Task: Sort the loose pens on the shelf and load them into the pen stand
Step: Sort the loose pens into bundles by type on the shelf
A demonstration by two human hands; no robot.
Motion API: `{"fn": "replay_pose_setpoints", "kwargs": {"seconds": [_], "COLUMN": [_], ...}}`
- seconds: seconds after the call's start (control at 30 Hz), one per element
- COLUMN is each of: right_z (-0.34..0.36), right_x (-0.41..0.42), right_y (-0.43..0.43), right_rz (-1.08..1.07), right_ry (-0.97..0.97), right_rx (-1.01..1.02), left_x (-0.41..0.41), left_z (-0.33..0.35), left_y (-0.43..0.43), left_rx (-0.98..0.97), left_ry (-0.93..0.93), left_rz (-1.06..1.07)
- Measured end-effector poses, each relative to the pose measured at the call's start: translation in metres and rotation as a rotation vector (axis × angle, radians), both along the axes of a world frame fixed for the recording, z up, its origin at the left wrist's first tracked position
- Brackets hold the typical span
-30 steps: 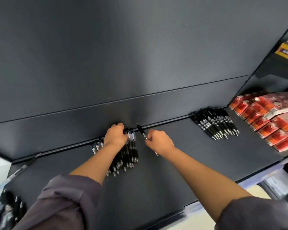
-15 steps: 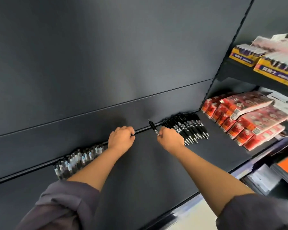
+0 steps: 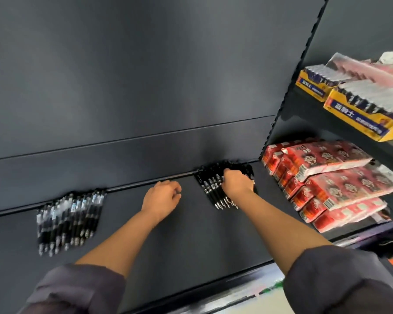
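Both arms reached across the dark grey metal shelf (image 3: 191, 241).
Stacked red snack packets (image 3: 327, 177) crowded its right edge. The left hand (image 3: 162, 198) hung loosely curled and empty between the pile of clear-barrelled pens (image 3: 69, 217) and the pile of black pens (image 3: 210, 184). The right hand (image 3: 235, 183) covered the black pens by the back wall, its grip hidden.

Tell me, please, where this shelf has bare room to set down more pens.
The dark grey metal shelf is bare between the row of clear-barrelled pens and the left hand, and along its front between the forearms. Crowded: the right end, where the right hand rests on the heap of black pens near the stacked red packets.
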State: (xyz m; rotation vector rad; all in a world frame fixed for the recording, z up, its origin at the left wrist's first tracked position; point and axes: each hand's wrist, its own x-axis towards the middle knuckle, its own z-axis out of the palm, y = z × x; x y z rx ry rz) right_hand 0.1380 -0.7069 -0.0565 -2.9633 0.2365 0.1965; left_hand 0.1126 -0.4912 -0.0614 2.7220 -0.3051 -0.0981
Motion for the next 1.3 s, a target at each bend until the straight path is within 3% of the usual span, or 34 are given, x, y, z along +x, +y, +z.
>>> {"fn": "replay_pose_setpoints", "kwargs": {"seconds": [0.2,0.4,0.7,1.03,1.3], "right_z": [0.006,0.026,0.044,0.043,0.026], "right_x": [0.0,-0.011,-0.074,-0.177,-0.189], "right_y": [0.013,0.072,0.251,0.464,0.535], "right_rz": [0.187,0.456,0.804,1.051,1.134], "right_ry": [-0.088,-0.301,-0.371,-0.247,-0.051], "right_rx": [-0.039,-0.061,0.046,0.098,0.042], "left_x": [-0.011,-0.029,-0.126,-0.263,-0.299], "left_z": [0.012,0.035,0.057,0.049,0.033], "left_y": [0.014,0.053,0.202,0.399,0.467], "left_rx": [0.034,0.093,0.168,0.175,0.192], "left_ry": [-0.038,-0.14,-0.211,-0.155,-0.067], "left_rz": [0.066,0.127,0.301,0.558,0.631]}}
